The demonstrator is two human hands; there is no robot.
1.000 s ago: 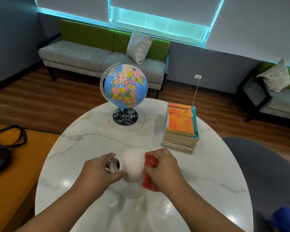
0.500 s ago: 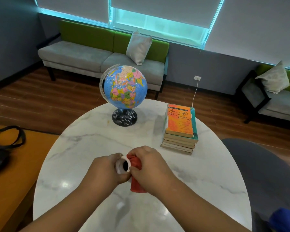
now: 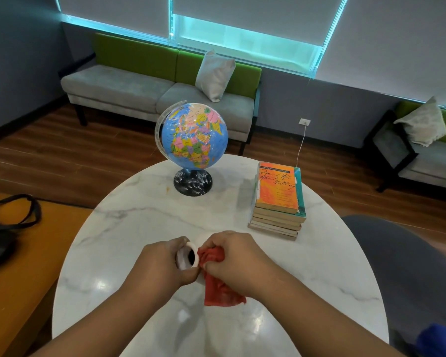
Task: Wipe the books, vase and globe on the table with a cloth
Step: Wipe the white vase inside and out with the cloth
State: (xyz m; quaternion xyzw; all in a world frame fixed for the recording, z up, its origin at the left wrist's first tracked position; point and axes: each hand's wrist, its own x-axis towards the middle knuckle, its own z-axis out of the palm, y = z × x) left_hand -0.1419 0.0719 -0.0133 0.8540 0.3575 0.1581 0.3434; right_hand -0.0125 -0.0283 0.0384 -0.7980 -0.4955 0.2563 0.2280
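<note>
A small white vase (image 3: pixel 189 257) is held above the round marble table (image 3: pixel 129 228), its dark mouth turned toward me. My left hand (image 3: pixel 162 264) grips it at the neck. My right hand (image 3: pixel 238 258) clutches a red cloth (image 3: pixel 216 282) and presses it against the vase's body, most of which is hidden behind both hands. A blue globe (image 3: pixel 195 136) on a black base stands at the far side of the table. A stack of several books (image 3: pixel 278 199) with an orange cover on top lies to the right of the globe.
A black bag (image 3: pixel 3 228) lies on an orange surface at the left. A grey chair back (image 3: pixel 407 266) is close on the right of the table. Sofas with pillows stand along the far wall.
The vase has tipped so its mouth faces me. My right hand has slid the cloth from the right side of the vase up over its body, close to my left hand.
</note>
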